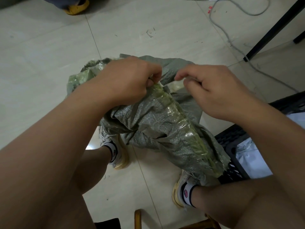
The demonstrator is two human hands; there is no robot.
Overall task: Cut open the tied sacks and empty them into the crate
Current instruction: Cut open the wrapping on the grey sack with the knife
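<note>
The grey-green woven sack (153, 119) is up off the floor, crumpled and limp, held between both hands above the person's feet; a strip of clear tape (179, 123) runs down its length, glinting, and its lower end drapes over the near corner of the black crate (231, 139) at the right; the left hand (125, 81) has its fingers curled tight, pinching the sack's fabric at the top of that taped seam; the right hand (214, 91) sits just beside it, finger and thumb pinched on a pale bit of the sack's edge, the other fingers loosely bent; the two hands are close but apart, with the fabric stretched between them; inside the crate there's something white (250, 159), hard to make out; below, two white trainers (113, 146) stand on the pale tiled floor (49, 47); further out, a grey cable (231, 38) snakes past a black table leg (272, 30), and a yellow shoe (77, 6) shows at the top edge.
</note>
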